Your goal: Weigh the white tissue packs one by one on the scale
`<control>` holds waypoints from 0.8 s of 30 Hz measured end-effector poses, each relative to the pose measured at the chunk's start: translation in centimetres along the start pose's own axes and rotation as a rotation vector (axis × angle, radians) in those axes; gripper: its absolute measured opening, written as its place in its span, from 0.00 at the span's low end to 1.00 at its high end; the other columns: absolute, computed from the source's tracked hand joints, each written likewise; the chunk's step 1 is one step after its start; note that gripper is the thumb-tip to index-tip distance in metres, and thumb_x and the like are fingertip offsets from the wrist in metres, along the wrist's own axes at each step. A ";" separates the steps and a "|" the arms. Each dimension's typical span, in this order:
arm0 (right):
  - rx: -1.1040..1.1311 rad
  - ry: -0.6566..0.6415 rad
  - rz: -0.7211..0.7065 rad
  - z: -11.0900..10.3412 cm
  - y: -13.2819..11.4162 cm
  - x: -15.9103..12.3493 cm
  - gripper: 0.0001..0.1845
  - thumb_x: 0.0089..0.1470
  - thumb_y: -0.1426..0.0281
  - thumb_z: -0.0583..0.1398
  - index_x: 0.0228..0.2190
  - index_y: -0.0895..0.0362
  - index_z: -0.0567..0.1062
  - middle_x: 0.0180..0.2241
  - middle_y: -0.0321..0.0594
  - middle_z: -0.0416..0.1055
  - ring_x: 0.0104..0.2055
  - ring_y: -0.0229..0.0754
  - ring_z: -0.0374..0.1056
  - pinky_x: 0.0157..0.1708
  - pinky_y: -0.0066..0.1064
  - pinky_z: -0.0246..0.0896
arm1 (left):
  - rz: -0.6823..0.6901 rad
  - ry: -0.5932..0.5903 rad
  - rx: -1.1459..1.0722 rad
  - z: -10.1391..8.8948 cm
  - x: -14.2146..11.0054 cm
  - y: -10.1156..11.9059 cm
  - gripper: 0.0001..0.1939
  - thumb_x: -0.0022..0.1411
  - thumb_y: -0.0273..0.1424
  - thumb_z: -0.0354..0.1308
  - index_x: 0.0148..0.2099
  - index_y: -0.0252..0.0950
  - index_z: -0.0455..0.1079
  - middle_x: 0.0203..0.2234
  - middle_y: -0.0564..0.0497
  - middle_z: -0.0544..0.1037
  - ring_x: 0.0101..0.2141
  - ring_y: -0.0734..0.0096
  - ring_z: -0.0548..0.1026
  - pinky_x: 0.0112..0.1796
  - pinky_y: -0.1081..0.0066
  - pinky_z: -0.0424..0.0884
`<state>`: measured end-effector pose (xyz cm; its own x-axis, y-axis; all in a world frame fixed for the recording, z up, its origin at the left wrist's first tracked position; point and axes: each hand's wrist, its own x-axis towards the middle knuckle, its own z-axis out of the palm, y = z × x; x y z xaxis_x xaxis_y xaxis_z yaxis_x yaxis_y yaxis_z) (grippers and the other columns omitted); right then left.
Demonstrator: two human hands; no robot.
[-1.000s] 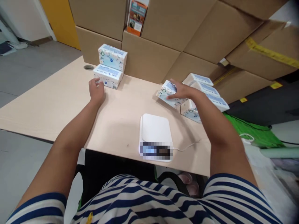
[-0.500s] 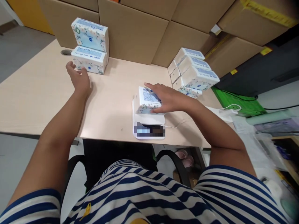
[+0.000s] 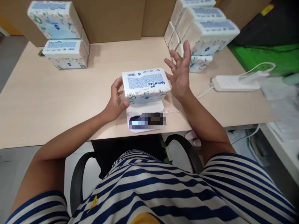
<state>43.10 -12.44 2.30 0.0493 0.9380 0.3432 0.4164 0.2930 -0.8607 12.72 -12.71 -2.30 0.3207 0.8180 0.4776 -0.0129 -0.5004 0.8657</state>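
Note:
A white floral tissue pack (image 3: 146, 84) sits over the platform of a white digital scale (image 3: 144, 109), whose display is blurred out. My left hand (image 3: 116, 101) grips the left end of the pack, thumb at the front and fingers toward the back. Just off the pack's right end is my right hand (image 3: 181, 73), raised and holding nothing, its fingers spread and palm turned toward me. Part of the scale's platform is hidden beneath the pack.
At the back left stands a small stack of tissue packs (image 3: 65, 54). A larger stack of several packs (image 3: 205, 34) is at the back right, before cardboard boxes (image 3: 116, 20). A power strip (image 3: 235, 83) with a white cable lies on the right of the table (image 3: 93, 84).
My left hand has come from the left stack to the pack on the scale. My right hand has let go of that pack and opened beside it. The view has shifted closer.

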 end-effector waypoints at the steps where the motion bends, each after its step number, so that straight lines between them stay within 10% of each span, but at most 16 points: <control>1: 0.011 -0.005 0.027 0.2 0.1 0.1 0.59 0.50 0.17 0.41 0.78 0.17 0.37 0.78 0.31 0.59 0.82 0.64 0.52 0.71 0.71 0.63 | 0.003 -0.041 0.005 -0.2 0.1 -0.1 0.61 0.46 0.78 0.67 0.74 0.55 0.61 0.74 0.43 0.67 0.77 0.39 0.64 0.71 0.43 0.69; 6: 0.073 -0.015 0.080 1.8 1.5 0.3 0.66 0.46 0.15 0.44 0.80 0.24 0.42 0.73 0.39 0.67 0.77 0.67 0.63 0.68 0.66 0.70 | -0.095 -0.053 0.041 -1.7 1.1 -1.3 0.62 0.51 0.76 0.67 0.79 0.58 0.53 0.76 0.42 0.63 0.81 0.38 0.52 0.75 0.37 0.59; 16: 0.220 -0.029 0.199 2.3 3.4 0.3 0.71 0.44 0.16 0.31 0.81 0.33 0.38 0.76 0.40 0.62 0.76 0.62 0.64 0.61 0.54 0.78 | -0.128 -0.010 0.126 -2.5 1.6 -2.7 0.61 0.51 0.77 0.65 0.79 0.62 0.53 0.71 0.44 0.69 0.77 0.38 0.64 0.71 0.39 0.69; 24: 0.274 0.036 0.215 3.1 1.7 -0.3 0.71 0.46 0.16 0.36 0.80 0.37 0.45 0.68 0.47 0.70 0.69 0.64 0.70 0.58 0.56 0.80 | 0.051 -0.144 0.166 -2.1 1.1 -2.9 0.70 0.51 0.73 0.70 0.84 0.62 0.37 0.73 0.42 0.66 0.79 0.41 0.60 0.75 0.40 0.60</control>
<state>40.96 -11.65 -0.39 0.1438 0.9778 0.1525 0.1343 0.1334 -0.9819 11.12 -9.74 -3.95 0.4554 0.7474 0.4838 0.1193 -0.5897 0.7987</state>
